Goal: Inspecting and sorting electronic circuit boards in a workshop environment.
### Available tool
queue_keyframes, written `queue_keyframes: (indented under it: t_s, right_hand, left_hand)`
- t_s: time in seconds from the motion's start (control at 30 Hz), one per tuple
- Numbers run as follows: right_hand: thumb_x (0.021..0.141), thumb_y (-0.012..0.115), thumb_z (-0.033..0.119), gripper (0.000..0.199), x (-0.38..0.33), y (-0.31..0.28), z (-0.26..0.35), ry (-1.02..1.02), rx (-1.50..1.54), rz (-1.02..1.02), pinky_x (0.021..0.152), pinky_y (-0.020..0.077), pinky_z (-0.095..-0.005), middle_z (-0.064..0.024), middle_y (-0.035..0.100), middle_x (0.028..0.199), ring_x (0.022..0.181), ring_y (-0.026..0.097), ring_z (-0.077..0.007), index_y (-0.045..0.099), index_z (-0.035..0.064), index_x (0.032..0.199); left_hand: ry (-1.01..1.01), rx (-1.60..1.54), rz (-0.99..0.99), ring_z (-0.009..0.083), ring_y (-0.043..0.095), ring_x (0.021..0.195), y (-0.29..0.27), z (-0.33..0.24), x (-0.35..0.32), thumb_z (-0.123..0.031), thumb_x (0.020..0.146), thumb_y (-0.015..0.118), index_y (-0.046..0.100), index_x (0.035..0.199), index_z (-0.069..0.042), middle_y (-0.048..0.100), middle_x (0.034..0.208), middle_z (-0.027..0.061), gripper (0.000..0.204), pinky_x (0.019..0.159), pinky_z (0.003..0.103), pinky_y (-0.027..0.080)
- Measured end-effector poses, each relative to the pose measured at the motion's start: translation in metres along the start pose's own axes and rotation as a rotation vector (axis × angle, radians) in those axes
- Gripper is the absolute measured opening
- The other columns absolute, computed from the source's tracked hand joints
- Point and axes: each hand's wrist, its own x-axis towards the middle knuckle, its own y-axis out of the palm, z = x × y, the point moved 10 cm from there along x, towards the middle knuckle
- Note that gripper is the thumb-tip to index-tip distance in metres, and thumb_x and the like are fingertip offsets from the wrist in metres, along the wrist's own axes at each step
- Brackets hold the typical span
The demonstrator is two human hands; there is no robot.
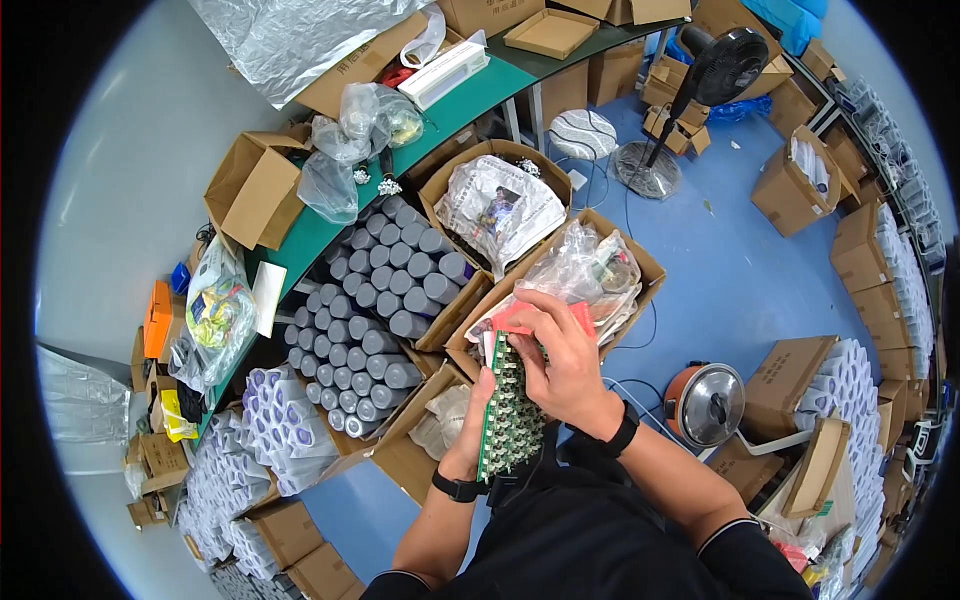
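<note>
A green circuit board panel [508, 420], crowded with small metal parts, is tilted up in front of my body. My left hand [468, 430] grips its left edge, with the thumb along the side. My right hand [562, 362] is closed about its upper end, fingers bent over the top and partly hiding it. Just behind my right fingers shows a pinkish-red sheet [580, 314]; I cannot tell whether the hand touches it. Beyond both hands stands an open carton [652, 282] holding crumpled clear plastic bags [580, 262].
Cartons of grey-capped cylinders [400, 280] stand left of my hands, beside a green-topped table [470, 92]. Another carton holds a white printed bag [500, 210]. On the blue floor to the right are a lidded pot [708, 402] and a standing fan [725, 68] with cables.
</note>
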Motion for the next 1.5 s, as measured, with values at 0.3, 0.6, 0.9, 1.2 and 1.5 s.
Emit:
queue_keyframes:
  t_s: [0.3, 0.6, 0.9, 1.2, 1.5]
  right_hand:
    - [0.086, 0.076, -0.003, 0.02, -0.002, 0.0, 0.004, -0.048, 0.011, 0.074, 0.074, 0.0567, -0.0412, -0.0167, 0.066, 0.132, 0.094, 0.071, -0.0352, 0.066, 0.003, 0.103]
    - [0.084, 0.076, -0.004, 0.024, -0.009, 0.0, 0.007, -0.007, 0.042, 0.098, 0.082, 0.0572, -0.0443, -0.0213, 0.062, 0.14, 0.104, 0.069, -0.0393, 0.066, 0.0027, 0.105]
    - [0.086, 0.076, -0.001, 0.023, -0.014, -0.001, 0.0, 0.046, 0.115, 0.104, 0.085, 0.0567, -0.0439, -0.0197, 0.057, 0.146, 0.108, 0.066, -0.0388, 0.064, 0.003, 0.105]
    - [0.087, 0.077, 0.002, 0.022, -0.024, 0.01, -0.007, 0.032, 0.141, 0.187, 0.089, 0.0561, -0.0461, -0.0213, 0.056, 0.147, 0.114, 0.064, -0.0421, 0.063, 0.0036, 0.104]
    - [0.087, 0.076, 0.002, 0.021, -0.026, 0.012, 0.005, -0.007, 0.108, 0.233, 0.096, 0.0541, -0.0488, -0.022, 0.054, 0.15, 0.123, 0.059, -0.0454, 0.063, 0.0053, 0.103]
  left_hand:
    - [0.053, -0.011, -0.044, 0.0183, 0.071, 0.111, -0.007, 0.001, 0.011, -0.061, 0.112, 0.04, 0.048, 0.15, -0.006, 0.067, 0.131, 0.0086, 0.067, 0.094, 0.035, 0.06]
    - [0.021, -0.023, -0.055, 0.023, 0.065, 0.124, -0.008, 0.003, 0.012, -0.068, 0.109, 0.038, 0.048, 0.152, -0.007, 0.063, 0.139, 0.0103, 0.075, 0.105, 0.039, 0.055]
    - [0.051, -0.057, -0.028, 0.0222, 0.068, 0.119, 0.005, -0.001, 0.014, -0.065, 0.11, 0.039, 0.05, 0.149, -0.007, 0.065, 0.134, 0.0108, 0.07, 0.1, 0.039, 0.058]
    - [0.062, -0.052, -0.057, 0.0212, 0.069, 0.113, 0.004, -0.001, 0.019, -0.068, 0.108, 0.04, 0.054, 0.144, -0.006, 0.066, 0.125, 0.0102, 0.073, 0.096, 0.038, 0.059]
    - [0.085, -0.026, -0.042, 0.0209, 0.069, 0.111, 0.013, -0.007, 0.021, -0.069, 0.108, 0.04, 0.054, 0.144, -0.007, 0.067, 0.124, 0.0098, 0.073, 0.095, 0.037, 0.059]
